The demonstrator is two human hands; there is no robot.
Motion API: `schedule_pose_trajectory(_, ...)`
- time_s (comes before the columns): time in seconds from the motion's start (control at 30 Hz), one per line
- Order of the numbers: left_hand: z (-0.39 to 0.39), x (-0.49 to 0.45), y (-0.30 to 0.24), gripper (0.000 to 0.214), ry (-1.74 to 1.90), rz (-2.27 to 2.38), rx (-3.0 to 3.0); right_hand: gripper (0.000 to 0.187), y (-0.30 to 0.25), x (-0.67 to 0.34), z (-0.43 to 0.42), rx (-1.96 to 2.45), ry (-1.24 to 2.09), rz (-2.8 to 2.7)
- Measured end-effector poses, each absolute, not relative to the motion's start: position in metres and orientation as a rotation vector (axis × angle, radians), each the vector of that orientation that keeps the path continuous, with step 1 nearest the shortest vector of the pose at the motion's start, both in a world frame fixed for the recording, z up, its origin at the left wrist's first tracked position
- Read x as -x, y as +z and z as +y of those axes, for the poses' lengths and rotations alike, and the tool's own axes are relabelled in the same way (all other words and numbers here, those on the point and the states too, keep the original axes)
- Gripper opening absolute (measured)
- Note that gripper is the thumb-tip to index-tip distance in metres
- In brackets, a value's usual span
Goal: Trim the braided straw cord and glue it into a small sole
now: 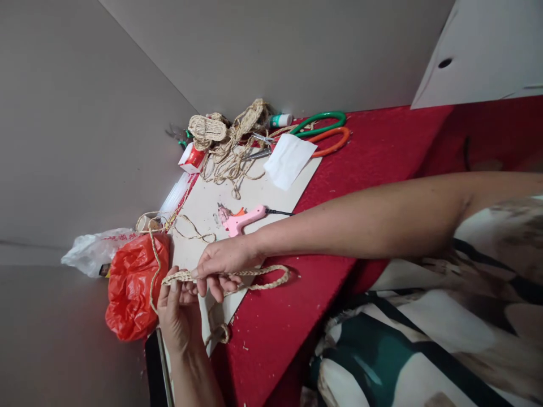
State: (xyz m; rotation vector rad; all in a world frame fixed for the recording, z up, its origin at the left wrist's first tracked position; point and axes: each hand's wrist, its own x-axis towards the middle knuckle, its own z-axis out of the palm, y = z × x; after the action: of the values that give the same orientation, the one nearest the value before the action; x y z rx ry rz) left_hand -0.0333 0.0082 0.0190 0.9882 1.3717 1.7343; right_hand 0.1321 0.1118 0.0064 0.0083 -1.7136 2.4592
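Note:
A braided straw cord runs between my two hands. My left hand pinches its far end between thumb and fingers. Just beside it, my right hand grips the braid further along, fingers curled. From under the right hand, the rest of the braid loops out over the red cloth. A thin loose strand hangs off past the left hand, in front of a red plastic bag. On the pale board near my right wrist lies a pink glue gun.
Woven straw soles and tangled straw cord lie at the board's far corner. Near them are scissors with a green handle and an orange handle, a white paper piece, and a red-and-white box. Grey walls border the table.

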Motion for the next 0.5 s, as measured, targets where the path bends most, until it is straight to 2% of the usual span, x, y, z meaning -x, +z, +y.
schedule_pose_trajectory(0.23,0.008,0.028,0.015,0.035,1.675,1.417,-0.927,0.039,0.003,-0.131,0.113,-0.025,2.501,-1.738)
schedule_pose_trajectory(0.37,0.008,0.02,0.013,0.029,1.647,1.426,-0.88,0.043,0.001,-0.13,0.111,-0.022,2.461,-1.841)
schedule_pose_trajectory(0.43,0.009,0.018,0.015,0.027,1.667,1.411,-0.887,0.044,0.001,-0.13,0.108,0.062,2.342,-1.959)
schedule_pose_trajectory(0.5,0.01,0.017,0.016,0.028,1.677,1.411,-0.894,0.04,0.005,-0.132,0.108,0.25,1.981,-2.117)
